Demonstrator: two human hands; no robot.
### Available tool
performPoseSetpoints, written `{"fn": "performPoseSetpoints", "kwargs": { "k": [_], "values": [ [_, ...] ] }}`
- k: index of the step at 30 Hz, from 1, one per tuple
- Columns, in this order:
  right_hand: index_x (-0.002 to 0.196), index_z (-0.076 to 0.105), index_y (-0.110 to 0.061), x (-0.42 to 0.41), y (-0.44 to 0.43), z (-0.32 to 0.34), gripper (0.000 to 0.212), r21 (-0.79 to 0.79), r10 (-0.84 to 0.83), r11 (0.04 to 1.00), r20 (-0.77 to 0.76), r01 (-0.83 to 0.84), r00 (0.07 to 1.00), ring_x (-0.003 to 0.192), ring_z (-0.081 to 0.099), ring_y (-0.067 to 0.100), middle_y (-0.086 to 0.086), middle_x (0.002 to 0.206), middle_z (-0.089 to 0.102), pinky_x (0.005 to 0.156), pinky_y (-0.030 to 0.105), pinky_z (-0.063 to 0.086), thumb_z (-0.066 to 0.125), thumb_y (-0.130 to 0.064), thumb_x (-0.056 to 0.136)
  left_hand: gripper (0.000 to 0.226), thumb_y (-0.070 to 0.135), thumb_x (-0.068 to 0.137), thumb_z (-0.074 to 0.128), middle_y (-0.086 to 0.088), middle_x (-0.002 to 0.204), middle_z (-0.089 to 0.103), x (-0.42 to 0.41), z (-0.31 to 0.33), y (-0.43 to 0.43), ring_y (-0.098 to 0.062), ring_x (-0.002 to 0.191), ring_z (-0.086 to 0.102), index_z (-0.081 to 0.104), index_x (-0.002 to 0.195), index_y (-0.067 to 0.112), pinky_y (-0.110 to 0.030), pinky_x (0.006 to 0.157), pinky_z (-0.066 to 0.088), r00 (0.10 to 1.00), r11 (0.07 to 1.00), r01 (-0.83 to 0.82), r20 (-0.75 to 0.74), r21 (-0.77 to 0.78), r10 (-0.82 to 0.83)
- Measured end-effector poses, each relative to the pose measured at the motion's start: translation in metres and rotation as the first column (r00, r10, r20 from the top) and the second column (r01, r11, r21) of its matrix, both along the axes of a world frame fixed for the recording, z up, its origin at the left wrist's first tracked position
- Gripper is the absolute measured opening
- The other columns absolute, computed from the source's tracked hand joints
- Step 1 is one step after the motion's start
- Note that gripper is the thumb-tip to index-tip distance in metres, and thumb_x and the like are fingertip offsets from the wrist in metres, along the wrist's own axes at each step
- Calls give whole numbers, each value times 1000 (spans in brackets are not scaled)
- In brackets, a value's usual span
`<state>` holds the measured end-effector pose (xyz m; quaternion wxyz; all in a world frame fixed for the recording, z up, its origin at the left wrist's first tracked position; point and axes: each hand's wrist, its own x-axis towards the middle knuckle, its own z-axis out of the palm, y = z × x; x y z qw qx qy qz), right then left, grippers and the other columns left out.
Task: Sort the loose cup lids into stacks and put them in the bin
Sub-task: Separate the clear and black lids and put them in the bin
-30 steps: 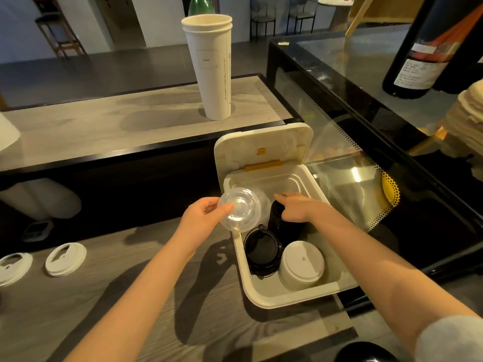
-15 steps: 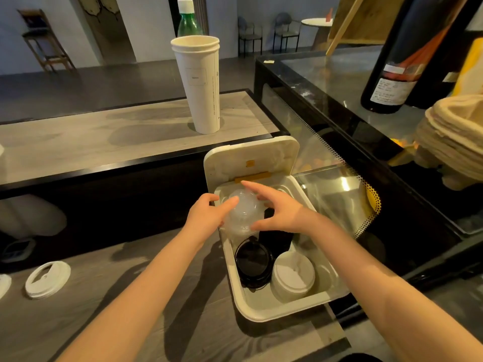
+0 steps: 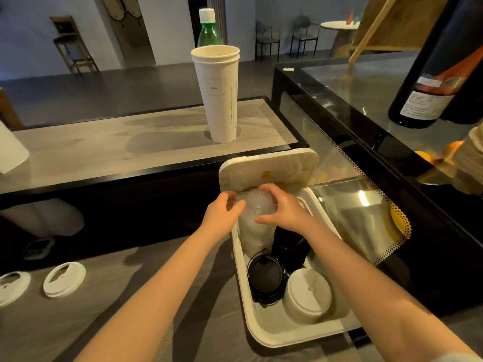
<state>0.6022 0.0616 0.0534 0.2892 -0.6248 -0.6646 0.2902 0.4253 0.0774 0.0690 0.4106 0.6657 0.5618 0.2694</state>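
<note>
Gripped clear lid stack (image 3: 257, 226): left hand (image 3: 222, 215) curled round its left flank, right hand (image 3: 286, 212) curled over its top, both forearms extended toward it.

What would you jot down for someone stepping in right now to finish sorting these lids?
Hands: the left hand and the right hand both grip the top of the clear lid stack, which is in the far left corner of the bin.
Done: black lids sit in the bin, in a tall stack and a lower one nearer, with a white lid stack at the near right.
Left: let go of the clear stack, then gather the two loose lids lying on the counter to the left, stack them and put them in the bin.
</note>
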Motion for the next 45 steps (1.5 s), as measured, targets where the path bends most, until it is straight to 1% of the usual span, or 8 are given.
{"fn": "performPoseSetpoints", "kwargs": {
  "k": [4, 10, 17, 25, 32, 35, 41, 45],
  "values": [
    [141, 35, -20, -4, 8, -20, 83, -98, 10, 995, 77, -3, 997, 128, 43, 17, 1, 140, 45, 95, 23, 36, 80, -32, 71, 45, 28, 91, 56, -3, 129, 51, -20, -12, -9, -16, 120, 47, 47, 132, 11, -17, 91, 31, 948, 967, 175, -297, 184, -115],
    [142, 31, -21, -4, 9, -15, 87, -135, 101, 988, 245, -69, 964, 128, 43, 22, 4, 142, 43, 99, 31, 39, 78, -37, 71, 67, 40, 94, 49, -2, 155, 20, -36, -30, -19, -17, 143, 17, 19, 149, 15, -27, 115, 14, 852, 947, 320, -446, 29, -274],
    [149, 17, -26, -10, 6, -19, 90, -214, 133, 975, 329, -63, 935, 133, 37, 25, 7, 149, 36, 103, 36, 37, 73, -35, 79, 68, 45, 94, 45, 0, 155, 23, -36, -35, -18, -20, 142, 18, 16, 149, 20, -35, 116, 21, 829, 948, 318, -480, -14, -285],
    [149, 14, -26, -15, -5, -27, 89, -225, 83, 974, 341, -5, 936, 131, 42, 28, 7, 148, 38, 104, 43, 38, 69, -41, 81, 66, 53, 95, 33, -2, 153, 27, -35, -25, -20, -24, 139, 23, 16, 149, 20, -44, 109, 29, 611, 921, 388, -760, 43, -222],
    [150, 12, -18, -20, -14, -20, 97, -201, 21, 979, 311, 44, 950, 138, 31, 26, 7, 153, 28, 111, 42, 30, 72, -42, 78, 60, 53, 95, 35, -5, 142, 41, -36, -12, -26, -24, 130, 36, 31, 143, 17, -42, 101, 36, 566, 914, 400, -803, 73, -184],
    [150, 17, -16, -24, -22, -14, 87, -109, -7, 993, 366, 50, 931, 142, 23, 23, 5, 156, 23, 115, 40, 25, 66, -43, 83, 58, 53, 94, 37, -5, 136, 46, -45, -3, -27, -23, 126, 41, 40, 137, 15, -40, 96, 40, 549, 909, 401, -824, 114, -138],
    [144, 32, -17, -59, -43, 12, 62, 115, -10, 992, 483, -52, 876, 138, 29, 21, 4, 150, 34, 111, 38, 28, 56, -35, 90, 56, 47, 94, 43, -5, 147, 36, -84, 20, -41, -23, 138, 28, 36, 140, 16, -43, 108, 31, 557, 922, 339, -829, 186, -38],
    [144, 33, -20, -102, -55, 22, 58, 133, 47, 982, 532, -138, 845, 139, 27, 20, 2, 149, 34, 112, 37, 26, 53, -37, 92, 56, 47, 94, 42, -4, 150, 31, -137, 22, -58, -22, 140, 23, 36, 141, 17, -42, 109, 28, 554, 946, 273, -832, 177, -4]
  ]
}}
